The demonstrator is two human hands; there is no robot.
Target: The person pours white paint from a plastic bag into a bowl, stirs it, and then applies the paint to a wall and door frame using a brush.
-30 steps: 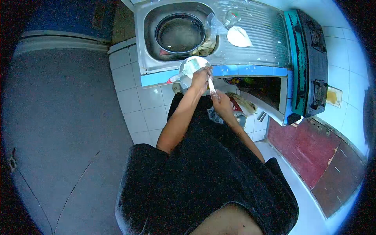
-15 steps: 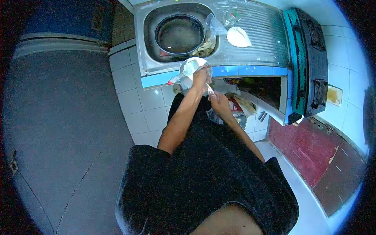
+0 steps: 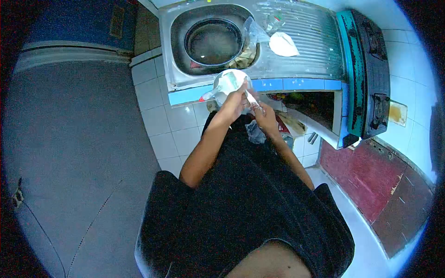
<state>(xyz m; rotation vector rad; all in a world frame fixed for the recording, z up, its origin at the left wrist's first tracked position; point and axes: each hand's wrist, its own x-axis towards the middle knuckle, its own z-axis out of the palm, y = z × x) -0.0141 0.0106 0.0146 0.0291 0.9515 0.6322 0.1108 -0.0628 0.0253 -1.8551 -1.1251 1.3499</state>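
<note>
A round bowl (image 3: pixel 238 75) of white, creamy-looking stuff sits at the front edge of the sink counter. A pale utensil with a red end (image 3: pixel 202 98) lies across it and sticks out to the left. In front of the bowl, my right hand (image 3: pixel 266 118) is closed around a narrow plastic bag (image 3: pixel 251 98) with white in its upper part. Crumpled clear plastic (image 3: pixel 256 132) hangs below that hand. My left hand (image 3: pixel 235 105) is at the near side of the bowl, its fingers closed at the bag's upper end and partly hiding the bowl.
A dark round pan (image 3: pixel 213 42) with water is in the steel sink (image 3: pixel 178 28). Clear plastic (image 3: pixel 253 31) lies at the sink's right rim, near a white sheet (image 3: pixel 283 44) on the drainboard (image 3: pixel 315 37). A gas stove (image 3: pixel 371 69) stands at the right, above an open shelf.
My left hand has drawn back from over the bowl to the bag, uncovering more of the bowl. My right hand has shifted slightly right, and more clear plastic shows beneath it.
</note>
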